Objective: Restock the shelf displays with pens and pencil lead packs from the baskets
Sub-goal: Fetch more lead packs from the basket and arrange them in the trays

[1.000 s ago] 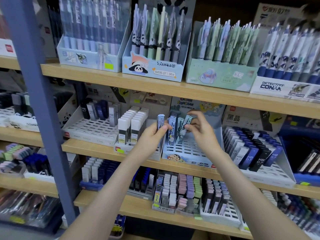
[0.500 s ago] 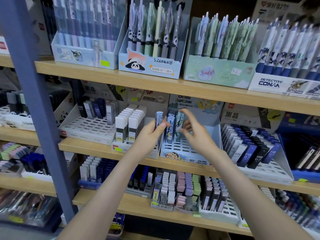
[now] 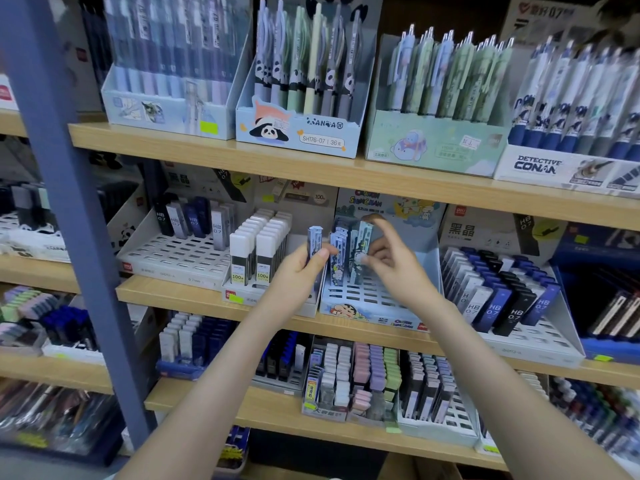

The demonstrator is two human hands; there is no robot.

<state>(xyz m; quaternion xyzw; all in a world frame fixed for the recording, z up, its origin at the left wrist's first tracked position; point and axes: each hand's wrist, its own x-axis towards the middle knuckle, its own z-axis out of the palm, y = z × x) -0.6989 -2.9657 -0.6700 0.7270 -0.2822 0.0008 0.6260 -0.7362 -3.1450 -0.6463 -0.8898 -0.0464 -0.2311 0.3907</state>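
Pinching a slim pale-blue pencil lead pack [image 3: 314,249] upright between thumb and curled fingers, the left hand [image 3: 294,275] holds it just left of the light-blue slotted display tray with a cartoon boy on its front [image 3: 375,301], which sits on the middle light wooden shelf [image 3: 180,294]. A short row of similar printed lead packs [image 3: 341,252] stands at the tray's far end. The right hand [image 3: 398,268] is at their right side, fingers spread and loosely bent; whether its thumb grips a pack or only touches it cannot be told.
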